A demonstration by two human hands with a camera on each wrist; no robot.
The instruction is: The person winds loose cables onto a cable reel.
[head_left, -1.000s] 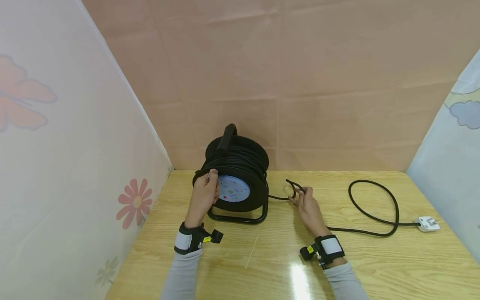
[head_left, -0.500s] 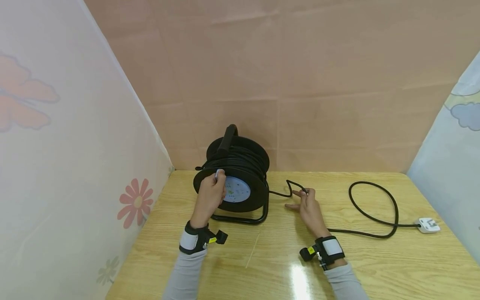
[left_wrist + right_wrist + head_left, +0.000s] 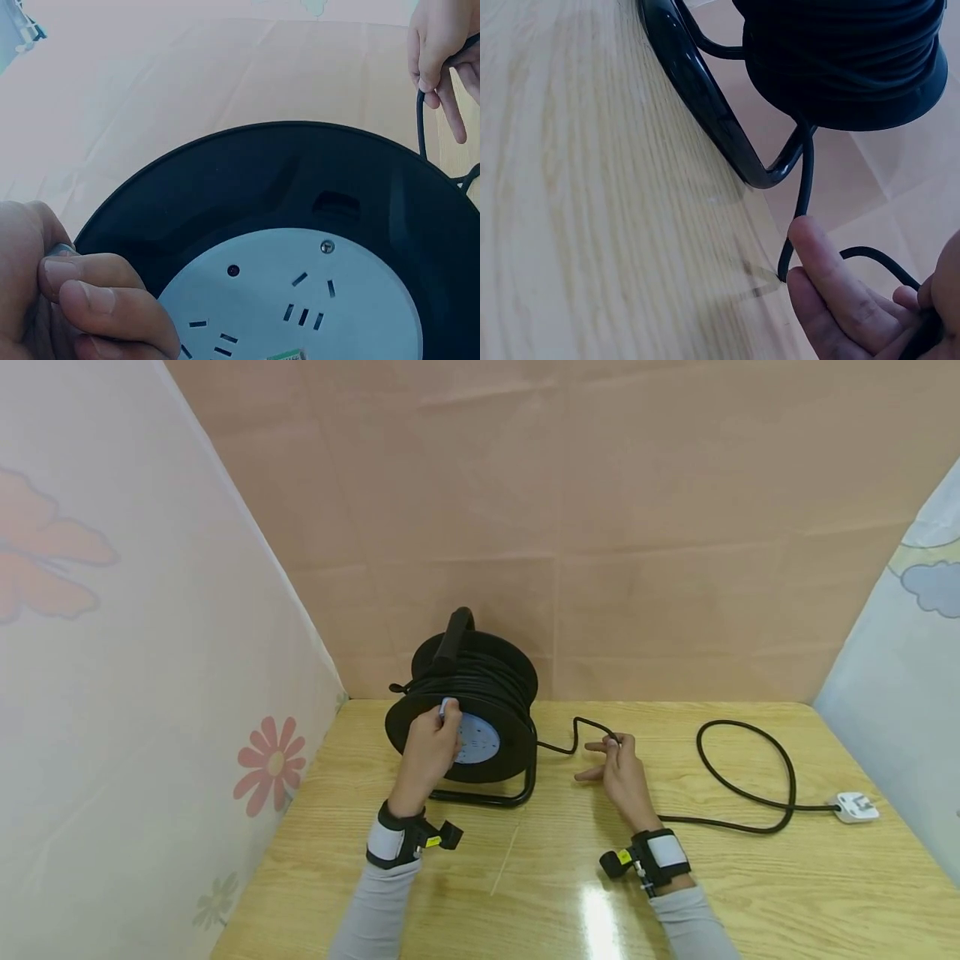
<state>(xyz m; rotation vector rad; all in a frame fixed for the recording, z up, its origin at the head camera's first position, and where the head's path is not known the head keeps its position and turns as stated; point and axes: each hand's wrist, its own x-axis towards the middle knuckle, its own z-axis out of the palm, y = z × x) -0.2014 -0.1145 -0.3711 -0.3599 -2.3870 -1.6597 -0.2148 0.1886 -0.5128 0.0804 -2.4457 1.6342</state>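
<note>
on the table (image 3: 525,860) i watch a black reel (image 3: 487,681), its socket face (image 3: 482,743) pale blue; left hand (image 3: 429,747) grips its knob (image 3: 445,707), right hand (image 3: 622,777) pinches black cable (image 3: 806,176).

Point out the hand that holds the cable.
The right hand, which pinches the cable; the left hand instead grips the knob on the reel.

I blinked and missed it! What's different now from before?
The left hand, still gripping the knob, moved right across the reel. The right hand spread its free fingers, and the bend in the cord beside it opened wider. The plug stayed put, and neither hand let go.
</note>
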